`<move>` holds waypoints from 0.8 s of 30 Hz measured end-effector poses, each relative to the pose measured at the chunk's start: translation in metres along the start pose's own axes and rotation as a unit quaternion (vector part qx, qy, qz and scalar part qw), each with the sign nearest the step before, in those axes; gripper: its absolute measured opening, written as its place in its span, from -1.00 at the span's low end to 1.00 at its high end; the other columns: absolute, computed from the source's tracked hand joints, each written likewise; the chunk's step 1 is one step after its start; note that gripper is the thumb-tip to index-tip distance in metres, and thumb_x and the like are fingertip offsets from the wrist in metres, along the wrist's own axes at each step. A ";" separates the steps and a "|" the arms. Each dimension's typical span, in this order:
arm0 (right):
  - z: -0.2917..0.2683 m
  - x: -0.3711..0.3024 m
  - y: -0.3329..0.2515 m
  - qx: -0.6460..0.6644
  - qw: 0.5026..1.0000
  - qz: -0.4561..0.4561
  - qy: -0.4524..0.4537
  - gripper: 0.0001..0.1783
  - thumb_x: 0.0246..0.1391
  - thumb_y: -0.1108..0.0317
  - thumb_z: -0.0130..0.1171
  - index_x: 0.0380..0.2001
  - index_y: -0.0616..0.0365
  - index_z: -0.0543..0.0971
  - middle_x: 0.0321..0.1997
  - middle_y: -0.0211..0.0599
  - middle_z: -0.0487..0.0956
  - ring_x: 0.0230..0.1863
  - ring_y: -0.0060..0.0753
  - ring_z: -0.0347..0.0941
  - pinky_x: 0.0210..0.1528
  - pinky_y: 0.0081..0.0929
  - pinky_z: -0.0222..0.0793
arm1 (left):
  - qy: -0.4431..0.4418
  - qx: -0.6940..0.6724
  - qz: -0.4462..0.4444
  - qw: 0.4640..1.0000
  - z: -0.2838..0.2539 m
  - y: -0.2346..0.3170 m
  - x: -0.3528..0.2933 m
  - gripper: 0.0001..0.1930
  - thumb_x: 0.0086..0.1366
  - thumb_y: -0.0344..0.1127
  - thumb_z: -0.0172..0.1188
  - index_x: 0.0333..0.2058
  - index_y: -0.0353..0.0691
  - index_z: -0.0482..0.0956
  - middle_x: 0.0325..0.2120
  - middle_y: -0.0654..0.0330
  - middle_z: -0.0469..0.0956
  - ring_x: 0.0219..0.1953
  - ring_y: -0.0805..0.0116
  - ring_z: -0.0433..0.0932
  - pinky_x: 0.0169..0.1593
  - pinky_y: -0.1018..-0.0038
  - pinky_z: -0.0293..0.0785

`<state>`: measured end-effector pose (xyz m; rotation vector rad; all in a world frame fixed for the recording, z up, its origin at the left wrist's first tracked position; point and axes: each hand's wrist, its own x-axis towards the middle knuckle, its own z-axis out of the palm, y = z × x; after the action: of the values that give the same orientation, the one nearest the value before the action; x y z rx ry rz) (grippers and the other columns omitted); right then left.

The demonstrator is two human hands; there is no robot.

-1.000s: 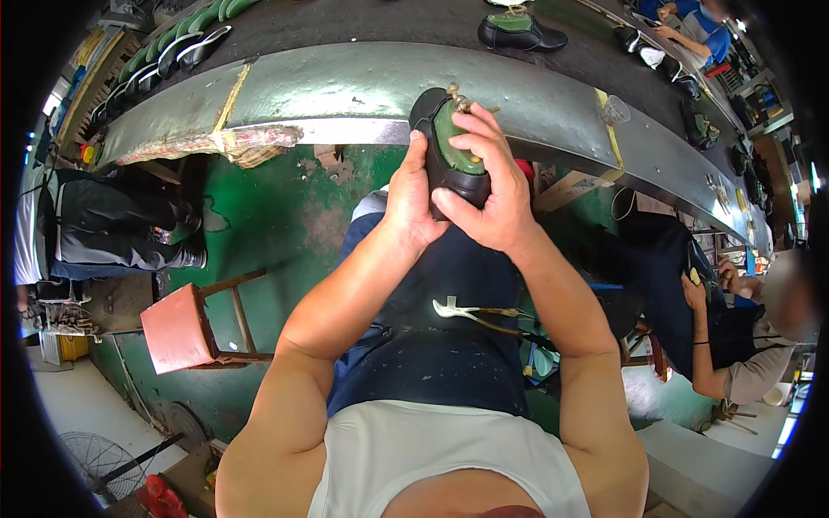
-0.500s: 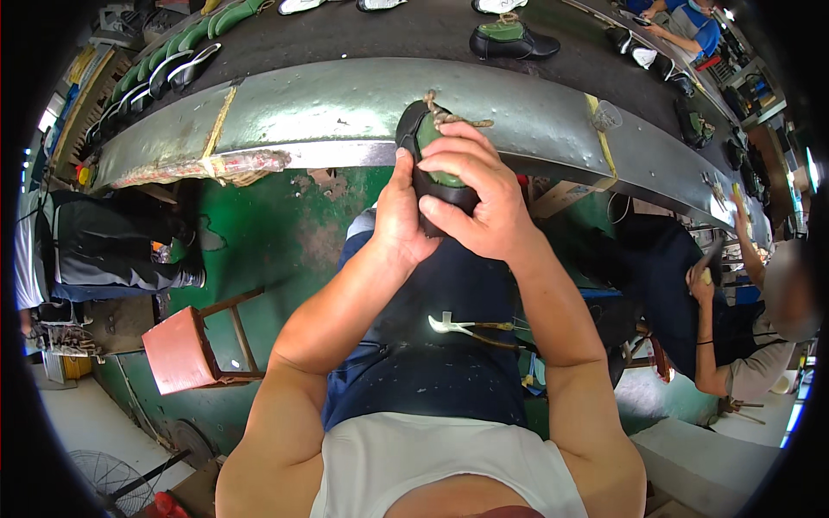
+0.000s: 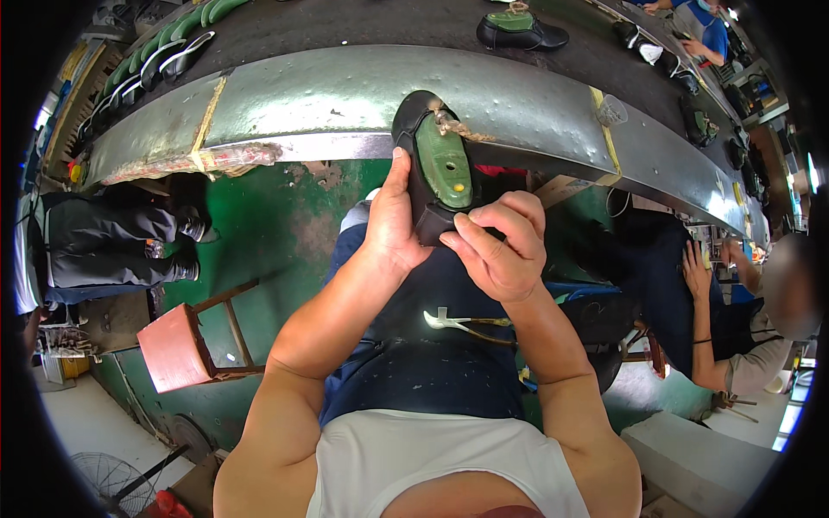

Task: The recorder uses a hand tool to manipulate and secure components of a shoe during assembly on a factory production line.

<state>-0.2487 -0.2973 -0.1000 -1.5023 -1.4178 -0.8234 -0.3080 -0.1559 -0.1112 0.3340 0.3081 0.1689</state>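
A black shoe (image 3: 420, 197) with a green shoe last (image 3: 447, 164) inside it is held over my lap, its toe pointing away from me. A knotted cord (image 3: 462, 129) is tied to the last near the toe end. My left hand (image 3: 393, 216) is closed round the shoe's left side, the thumb along its edge. My right hand (image 3: 505, 246) pinches the upper's rim at the heel end between thumb and fingers. Across my lap lie pincers (image 3: 458, 323) with a pale metal head.
Ahead runs a dark conveyor belt (image 3: 345, 34) with a metal edge (image 3: 319, 95). Another black shoe with a green last (image 3: 521, 31) stands on it. A plastic cup (image 3: 611, 110) sits on the edge. At left is a red stool (image 3: 177, 345); a co-worker (image 3: 760, 319) sits at right.
My right hand has slid from the top of the green last down to the heel rim, uncovering the last. The shoe stays in my left hand. The shoes on the belt have shifted.
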 end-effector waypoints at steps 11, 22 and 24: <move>0.001 0.030 0.018 0.082 0.991 0.037 -0.103 -0.42 -0.22 0.10 0.53 -0.14 0.18 0.61 0.06 -0.19 0.56 0.12 0.12 0.46 0.16 -0.07 0.34 | 0.007 -0.013 -0.004 1.000 -0.003 0.000 -0.007 -0.41 0.54 0.18 -0.27 0.21 -0.19 0.36 0.07 0.03 0.51 0.08 0.14 0.55 0.18 0.17 0.52; 0.026 0.035 0.024 0.196 0.971 0.086 -0.107 -0.75 -0.28 0.39 0.41 -0.43 0.09 0.59 -0.30 -0.32 0.68 0.01 -0.12 0.59 0.35 -0.07 0.12 | 0.027 0.024 0.032 0.999 0.007 0.002 -0.014 -0.46 0.53 0.17 -0.21 0.13 -0.16 0.39 -0.04 0.13 0.51 0.02 0.26 0.56 0.11 0.27 0.55; 0.025 0.036 0.025 0.196 0.971 0.091 -0.102 -0.76 -0.27 0.40 0.40 -0.44 0.09 0.59 -0.31 -0.32 0.68 0.00 -0.13 0.60 0.34 -0.07 0.13 | 0.035 0.032 0.024 0.999 0.013 0.002 -0.013 -0.41 0.53 0.19 -0.26 0.17 -0.20 0.36 0.02 0.10 0.49 0.07 0.22 0.53 0.15 0.25 0.53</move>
<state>-0.2220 -0.2590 -0.0808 -1.4073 -1.4616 -0.2599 -0.3168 -0.1607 -0.0955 0.4005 0.3747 0.2192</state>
